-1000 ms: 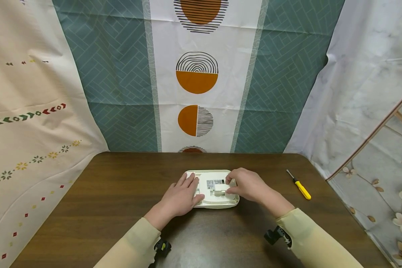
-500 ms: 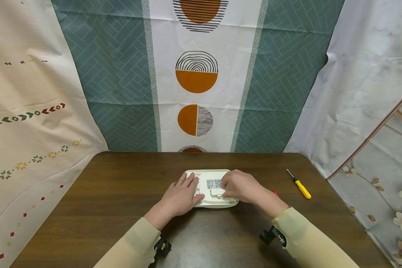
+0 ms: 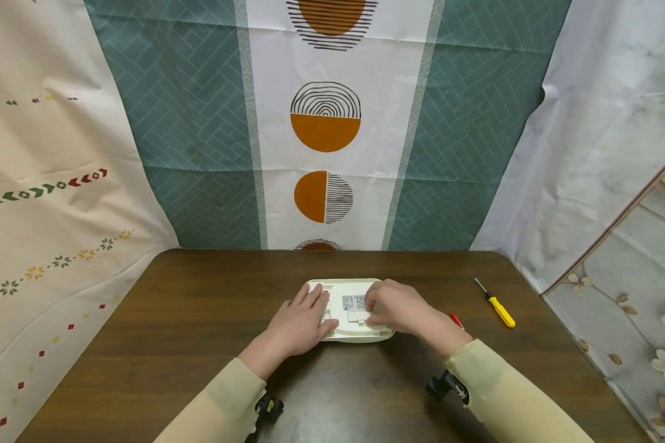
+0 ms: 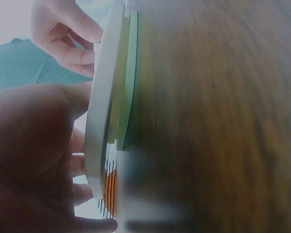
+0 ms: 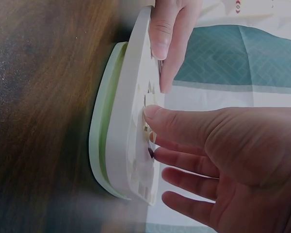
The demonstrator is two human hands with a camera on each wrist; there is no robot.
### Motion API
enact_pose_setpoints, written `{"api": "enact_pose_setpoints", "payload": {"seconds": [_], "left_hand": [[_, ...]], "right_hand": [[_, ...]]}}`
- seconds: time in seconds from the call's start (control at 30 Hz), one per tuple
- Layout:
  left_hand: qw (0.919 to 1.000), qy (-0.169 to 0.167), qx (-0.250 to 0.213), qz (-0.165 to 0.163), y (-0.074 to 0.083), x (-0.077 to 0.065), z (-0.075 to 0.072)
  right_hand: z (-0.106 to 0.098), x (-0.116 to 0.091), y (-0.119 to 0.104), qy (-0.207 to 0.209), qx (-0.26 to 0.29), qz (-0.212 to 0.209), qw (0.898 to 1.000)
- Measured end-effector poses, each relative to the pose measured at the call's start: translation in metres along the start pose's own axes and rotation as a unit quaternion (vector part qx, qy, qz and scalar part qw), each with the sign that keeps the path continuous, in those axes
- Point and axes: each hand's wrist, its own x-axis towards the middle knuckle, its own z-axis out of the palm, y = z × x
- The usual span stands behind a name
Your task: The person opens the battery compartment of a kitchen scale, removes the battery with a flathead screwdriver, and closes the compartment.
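A white oblong plastic device [image 3: 338, 290] with a pale green lower rim [image 5: 101, 145] lies on the table, its panel with a printed label [image 3: 353, 303] facing up. My left hand [image 3: 299, 323] lies over the device's left end, fingers extended across it and thumb near its front edge. At the panel's middle right, my right hand [image 3: 401, 306] holds a small white battery cover [image 3: 357, 316] between thumb and bent fingers. The cover sits low over its recess. In the right wrist view the thumb tip rests on it, and the fingers partly hide its far side.
A yellow-handled screwdriver [image 3: 500, 311] lies on the wooden table [image 3: 216, 307] to the right. Close behind the right forearm, the end of a red object [image 3: 457, 320] shows. Patterned cloths [image 3: 199, 123] hang along the table's back and sides.
The battery cover, raised and tilted a second ago, has come down nearly flat with the panel. My right hand shifted slightly left, uncovering the red object. My left hand stayed put.
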Motion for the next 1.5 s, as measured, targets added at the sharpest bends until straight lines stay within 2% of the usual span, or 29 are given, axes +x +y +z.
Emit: {"api": "enact_pose_setpoints", "payload": {"seconds": [0.27, 0.7, 1.17, 1.5], "left_hand": [[1.0000, -0.004, -0.004, 0.000, -0.001, 0.001, -0.001], [1.0000, -0.006, -0.003, -0.003, -0.002, 0.002, -0.001], [1.0000, -0.010, -0.001, -0.002, -0.002, 0.003, -0.001], [0.9999, -0.011, 0.001, -0.003, -0.002, 0.002, 0.001]], "right_hand": [[0.000, 0.003, 0.000, -0.010, -0.006, 0.002, 1.000], [0.001, 0.004, 0.000, -0.009, 0.019, 0.020, 1.000], [0.007, -0.002, 0.001, 0.008, 0.034, -0.019, 0.999], [0.013, -0.003, 0.004, 0.018, 0.042, -0.004, 0.999]]}}
